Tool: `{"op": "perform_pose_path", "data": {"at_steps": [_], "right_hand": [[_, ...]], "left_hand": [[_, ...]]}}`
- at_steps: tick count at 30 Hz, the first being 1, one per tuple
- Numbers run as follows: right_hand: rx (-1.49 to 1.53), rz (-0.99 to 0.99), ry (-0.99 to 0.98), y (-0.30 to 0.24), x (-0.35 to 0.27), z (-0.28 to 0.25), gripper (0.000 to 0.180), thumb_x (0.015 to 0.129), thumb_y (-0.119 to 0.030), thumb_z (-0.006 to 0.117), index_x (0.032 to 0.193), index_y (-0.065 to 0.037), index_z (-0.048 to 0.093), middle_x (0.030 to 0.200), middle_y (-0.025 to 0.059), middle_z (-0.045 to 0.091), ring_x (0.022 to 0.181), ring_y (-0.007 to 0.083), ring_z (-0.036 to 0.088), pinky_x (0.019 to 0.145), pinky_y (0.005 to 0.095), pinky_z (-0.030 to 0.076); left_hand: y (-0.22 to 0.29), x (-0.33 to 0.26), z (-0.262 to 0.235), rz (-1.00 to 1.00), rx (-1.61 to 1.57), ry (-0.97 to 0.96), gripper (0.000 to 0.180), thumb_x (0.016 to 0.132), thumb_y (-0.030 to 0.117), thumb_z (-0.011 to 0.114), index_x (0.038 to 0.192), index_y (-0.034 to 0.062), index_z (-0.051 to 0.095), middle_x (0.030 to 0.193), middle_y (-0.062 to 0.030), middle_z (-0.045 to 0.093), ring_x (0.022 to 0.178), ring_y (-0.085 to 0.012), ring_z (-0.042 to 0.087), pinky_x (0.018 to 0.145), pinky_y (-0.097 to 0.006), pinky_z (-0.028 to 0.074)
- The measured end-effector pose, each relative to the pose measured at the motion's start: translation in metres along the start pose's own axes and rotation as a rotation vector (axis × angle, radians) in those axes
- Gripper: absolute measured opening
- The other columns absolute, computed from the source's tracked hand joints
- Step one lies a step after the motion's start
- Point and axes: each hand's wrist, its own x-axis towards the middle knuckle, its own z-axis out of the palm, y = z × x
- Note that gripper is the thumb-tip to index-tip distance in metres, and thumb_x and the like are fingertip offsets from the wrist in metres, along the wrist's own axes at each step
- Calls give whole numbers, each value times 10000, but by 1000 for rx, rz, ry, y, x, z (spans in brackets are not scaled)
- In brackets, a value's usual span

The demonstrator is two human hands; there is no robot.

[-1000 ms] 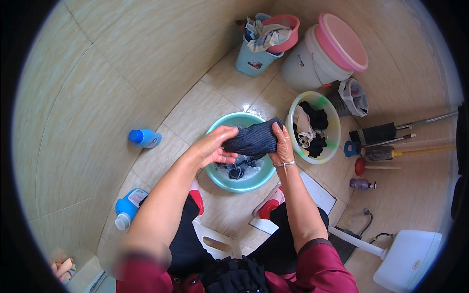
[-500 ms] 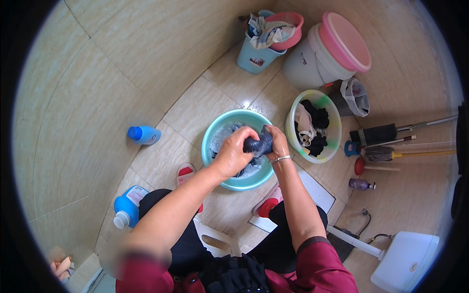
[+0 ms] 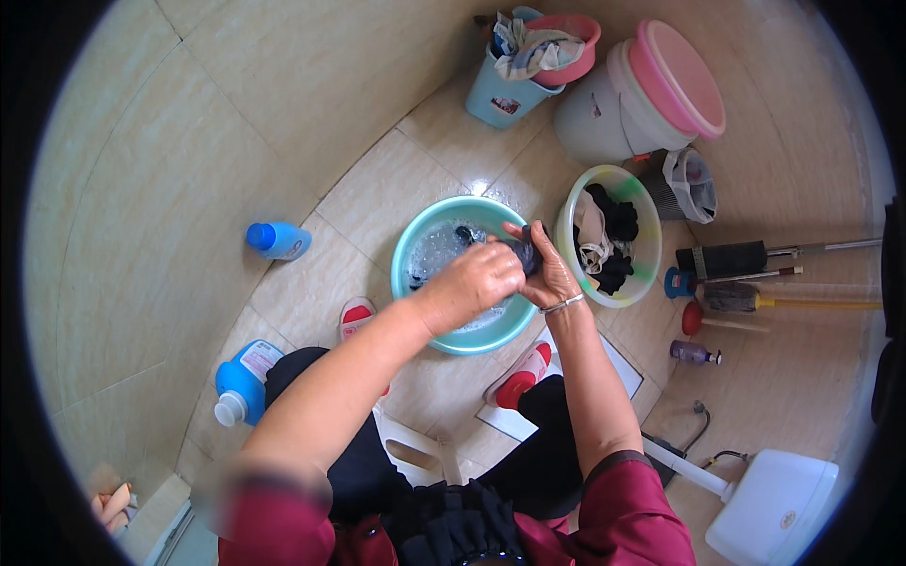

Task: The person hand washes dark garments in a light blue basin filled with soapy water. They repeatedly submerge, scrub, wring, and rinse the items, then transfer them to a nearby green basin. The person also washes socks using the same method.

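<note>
Above a turquoise basin [image 3: 406, 247] of sudsy water, both hands work a dark wet piece of clothing [image 3: 530, 253]. My left hand [image 3: 477, 286] is closed in a fist against it, knuckles up. My right hand [image 3: 552, 275], with a silver bangle at its wrist, grips the cloth near the basin's right rim, fingers pointing away from me. Between the palms most of the garment is hidden. More dark fabric [image 3: 464, 234] floats among the foam in the basin.
A pale green basin [image 3: 645, 200] of dark and beige clothes stands just right. Behind are a light-blue bin [image 3: 500, 94] and white bucket [image 3: 595, 118]. Blue bottles [image 3: 283, 242] [image 3: 247, 377] stand left. Brushes and a mop [image 3: 731, 298] lie right, beyond a cistern [image 3: 779, 505].
My left hand has rolled over, knuckles up, and shifted right against my right hand. The right hand has turned, its fingers now straighter. More of the garment is covered.
</note>
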Motion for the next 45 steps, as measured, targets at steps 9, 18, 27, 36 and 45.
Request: {"op": "perform_pose_path", "data": {"at_steps": [9, 18, 27, 36, 45], "right_hand": [[-254, -313, 153, 3, -6, 17, 307, 892, -201, 639, 1142, -33, 576, 1095, 107, 586, 1002, 206, 587, 842, 432, 524], [-1788, -1018, -329, 11, -34, 57, 478, 564, 8, 768, 1016, -69, 635, 1158, 137, 533, 1120, 346, 533, 945, 419, 449], [-1825, -1067, -512, 37, -45, 61, 338, 637, 8, 724, 956, -40, 622, 1089, 115, 574, 1134, 328, 540, 960, 425, 450], [-477, -558, 238, 36, -28, 43, 180, 940, -105, 550, 1073, 8, 594, 1028, 78, 632, 968, 165, 598, 882, 323, 476], [-81, -174, 162, 37, -2, 17, 225, 991, -186, 458, 1116, -23, 548, 1007, 77, 621, 893, 190, 630, 773, 346, 534]], "left_hand": [[-25, -9, -13, -614, -244, 152, 392, 705, 77, 670, 1051, 48, 488, 1089, -128, 520, 1045, -288, 529, 874, -398, 452], [-42, -3, -15, -1472, -1509, 187, 719, 769, 783, 493, 1158, 183, 568, 1066, -108, 618, 917, -241, 617, 719, -481, 536], [-34, -6, 12, -1372, -1408, 357, 372, 806, 228, 759, 1038, -5, 585, 934, -133, 651, 790, -225, 675, 685, -328, 582], [-17, 22, 24, -980, -1119, 839, 131, 890, 81, 620, 982, 31, 543, 887, -92, 643, 822, -162, 632, 728, -301, 532], [13, 46, 21, -822, -632, 475, 341, 894, 323, 651, 767, 12, 598, 609, -99, 616, 574, -170, 620, 552, -312, 475]]}}
